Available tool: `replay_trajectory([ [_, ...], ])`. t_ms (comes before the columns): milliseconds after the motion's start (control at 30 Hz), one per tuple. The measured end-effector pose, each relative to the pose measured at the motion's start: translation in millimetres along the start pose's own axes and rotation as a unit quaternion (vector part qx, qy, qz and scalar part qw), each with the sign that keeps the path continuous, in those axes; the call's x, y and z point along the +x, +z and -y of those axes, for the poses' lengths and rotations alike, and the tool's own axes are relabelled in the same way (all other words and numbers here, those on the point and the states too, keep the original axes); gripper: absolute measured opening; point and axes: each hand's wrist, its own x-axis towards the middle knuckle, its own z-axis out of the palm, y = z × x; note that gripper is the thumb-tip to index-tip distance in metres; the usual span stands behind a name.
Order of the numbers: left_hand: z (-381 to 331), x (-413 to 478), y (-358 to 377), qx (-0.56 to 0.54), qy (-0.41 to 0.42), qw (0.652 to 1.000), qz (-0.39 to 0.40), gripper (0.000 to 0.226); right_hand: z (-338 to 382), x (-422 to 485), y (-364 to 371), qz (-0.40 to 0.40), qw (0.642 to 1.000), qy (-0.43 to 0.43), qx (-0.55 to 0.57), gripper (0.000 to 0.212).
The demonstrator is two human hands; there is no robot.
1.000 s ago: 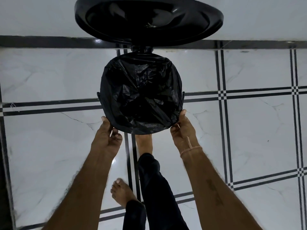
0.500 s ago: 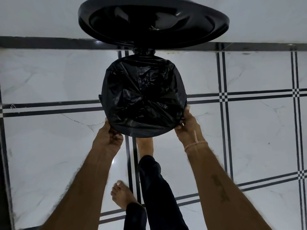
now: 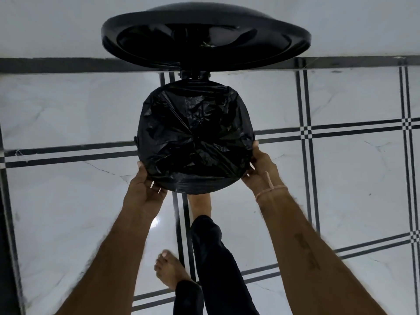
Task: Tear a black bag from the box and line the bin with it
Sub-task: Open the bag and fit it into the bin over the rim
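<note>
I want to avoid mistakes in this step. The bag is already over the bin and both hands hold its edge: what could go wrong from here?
1. The black bag looks stretched tight over the near rim; hard pulling by the left hand or right hand may tear it.
2. The lid stands open above; if the foot at the bin's base slips, it could drop onto the hands.

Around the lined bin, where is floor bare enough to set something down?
Bare tile lies left of the bin and right of it, beyond each hand. Crowded: near side, where left hand, right hand and feet gather.
</note>
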Motion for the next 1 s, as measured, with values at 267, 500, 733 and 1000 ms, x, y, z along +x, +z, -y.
replay_trajectory([
  [267,-13.8,-0.8,8.0,0.028,0.019,0.999,-0.013,0.033,5.4,-0.6,18.8,-0.059,0.991,-0.115,0.033,0.017],
  [500,-29.2,2.8,15.0,0.051,0.04,0.998,0.014,0.046,37.1,5.8,37.6,0.005,0.994,-0.092,-0.064,0.018],
  [733,-30.6,9.2,10.6,0.069,0.025,0.997,0.01,0.025,59.5,18.1,47.5,0.033,0.982,-0.041,-0.18,0.018],
  [1000,-60.2,12.3,33.7,0.183,0.12,0.976,-0.014,0.033,83.8,11.4,61.2,0.1,0.966,-0.06,-0.23,0.03],
])
